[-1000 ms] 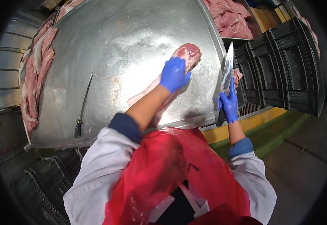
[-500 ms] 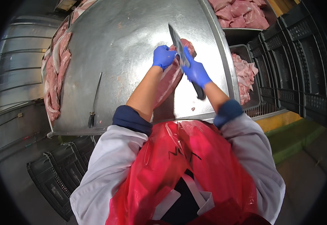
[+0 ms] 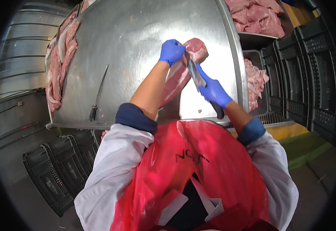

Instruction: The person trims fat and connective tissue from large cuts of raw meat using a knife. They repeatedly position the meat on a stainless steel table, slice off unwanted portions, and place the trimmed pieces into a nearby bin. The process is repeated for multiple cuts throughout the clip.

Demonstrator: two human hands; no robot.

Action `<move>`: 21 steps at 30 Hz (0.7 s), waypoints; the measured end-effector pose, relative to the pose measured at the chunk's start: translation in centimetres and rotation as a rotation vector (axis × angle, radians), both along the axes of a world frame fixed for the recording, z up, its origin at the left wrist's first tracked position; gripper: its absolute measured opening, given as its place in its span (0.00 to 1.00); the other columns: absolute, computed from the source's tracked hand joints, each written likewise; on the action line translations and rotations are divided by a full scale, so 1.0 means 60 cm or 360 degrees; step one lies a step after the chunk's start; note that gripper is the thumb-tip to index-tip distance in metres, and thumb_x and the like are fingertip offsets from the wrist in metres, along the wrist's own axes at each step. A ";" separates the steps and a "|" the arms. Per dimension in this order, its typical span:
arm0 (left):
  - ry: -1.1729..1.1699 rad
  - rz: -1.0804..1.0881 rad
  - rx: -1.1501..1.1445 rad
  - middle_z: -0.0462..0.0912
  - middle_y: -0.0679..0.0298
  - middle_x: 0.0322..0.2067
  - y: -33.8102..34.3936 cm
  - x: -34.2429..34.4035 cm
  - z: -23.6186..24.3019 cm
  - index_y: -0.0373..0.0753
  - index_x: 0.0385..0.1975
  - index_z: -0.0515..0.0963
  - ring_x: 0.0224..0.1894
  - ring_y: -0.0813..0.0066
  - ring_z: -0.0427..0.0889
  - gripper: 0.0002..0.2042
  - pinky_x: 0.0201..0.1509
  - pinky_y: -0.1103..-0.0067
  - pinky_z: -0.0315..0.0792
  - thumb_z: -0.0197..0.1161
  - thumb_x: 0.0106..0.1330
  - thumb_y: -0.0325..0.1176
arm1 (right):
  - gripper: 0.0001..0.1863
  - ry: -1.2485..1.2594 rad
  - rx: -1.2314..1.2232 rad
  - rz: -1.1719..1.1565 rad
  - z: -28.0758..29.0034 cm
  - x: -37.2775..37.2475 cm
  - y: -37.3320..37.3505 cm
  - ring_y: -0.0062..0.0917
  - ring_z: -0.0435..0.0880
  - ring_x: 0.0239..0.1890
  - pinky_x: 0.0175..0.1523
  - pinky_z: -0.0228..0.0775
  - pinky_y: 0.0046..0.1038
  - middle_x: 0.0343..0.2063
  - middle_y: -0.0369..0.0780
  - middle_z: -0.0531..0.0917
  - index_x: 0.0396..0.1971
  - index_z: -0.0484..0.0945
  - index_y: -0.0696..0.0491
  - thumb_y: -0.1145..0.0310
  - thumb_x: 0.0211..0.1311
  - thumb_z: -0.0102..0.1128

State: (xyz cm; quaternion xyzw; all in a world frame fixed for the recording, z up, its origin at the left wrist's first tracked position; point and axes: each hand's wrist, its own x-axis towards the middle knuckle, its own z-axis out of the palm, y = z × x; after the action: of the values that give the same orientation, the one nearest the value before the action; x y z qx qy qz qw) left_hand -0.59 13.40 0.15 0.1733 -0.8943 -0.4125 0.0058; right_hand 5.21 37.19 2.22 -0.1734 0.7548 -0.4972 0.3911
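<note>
A long piece of raw meat (image 3: 175, 81) lies on the steel table (image 3: 137, 50) in front of me, its thick rounded end pointing away. My left hand (image 3: 171, 51), in a blue glove, is closed at the meat's upper left edge, pinching it near the far end. In my blue-gloved right hand (image 3: 215, 92) is a knife (image 3: 195, 73), its black handle end showing below the fist. The blade lies along the right side of the meat, its tip near the left fingers. What exactly the left fingertips grip is hidden.
A sharpening steel (image 3: 99, 92) lies on the table at left. Long meat strips (image 3: 62, 63) line the left edge. Beyond the right rim stand a tub of meat pieces (image 3: 256, 17), a tray of pale trimmings (image 3: 254, 84) and stacked black crates (image 3: 295, 73). More crates (image 3: 56, 173) stand lower left.
My right hand has drawn the knife down and to the right, so the blade tip no longer reaches past the meat's far end. My left hand keeps its hold on the meat.
</note>
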 end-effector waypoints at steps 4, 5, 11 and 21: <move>-0.0132 -0.0132 -0.0058 0.80 0.63 0.20 0.013 -0.006 0.027 0.33 0.25 0.81 0.25 0.78 0.76 0.10 0.32 0.76 0.72 0.65 0.60 0.34 | 0.41 0.0073 -0.0002 -0.0193 -0.045 -0.071 -0.084 0.22 0.78 0.18 0.29 0.76 0.28 0.23 0.40 0.81 0.76 0.48 0.30 0.70 0.67 0.54; -0.0194 -0.0149 -0.0020 0.81 0.64 0.22 0.016 -0.008 0.040 0.33 0.26 0.82 0.26 0.78 0.75 0.09 0.33 0.77 0.72 0.65 0.60 0.33 | 0.42 0.0046 0.0000 -0.0162 -0.048 -0.062 -0.074 0.22 0.78 0.20 0.30 0.77 0.28 0.25 0.41 0.81 0.76 0.47 0.30 0.71 0.66 0.53; -0.0165 -0.0111 0.0361 0.80 0.66 0.24 -0.011 -0.008 0.039 0.33 0.27 0.82 0.28 0.80 0.74 0.09 0.33 0.78 0.70 0.65 0.61 0.34 | 0.43 -0.0298 -0.0099 -0.0062 0.007 0.031 -0.003 0.21 0.80 0.23 0.28 0.78 0.26 0.32 0.41 0.83 0.77 0.47 0.33 0.71 0.64 0.53; -0.0187 -0.0260 0.0474 0.82 0.66 0.25 -0.041 -0.037 0.038 0.34 0.28 0.83 0.30 0.79 0.77 0.08 0.36 0.78 0.71 0.66 0.60 0.34 | 0.43 -0.0384 -0.0034 -0.0085 0.009 0.077 -0.021 0.18 0.76 0.18 0.24 0.74 0.24 0.22 0.37 0.78 0.77 0.46 0.33 0.74 0.67 0.52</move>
State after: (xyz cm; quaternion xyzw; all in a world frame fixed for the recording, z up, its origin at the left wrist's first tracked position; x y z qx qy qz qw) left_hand -2.81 10.92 2.41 0.1228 -0.8333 -0.5285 -0.1058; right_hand 9.83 35.92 2.76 -0.0962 0.7014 -0.5326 0.4639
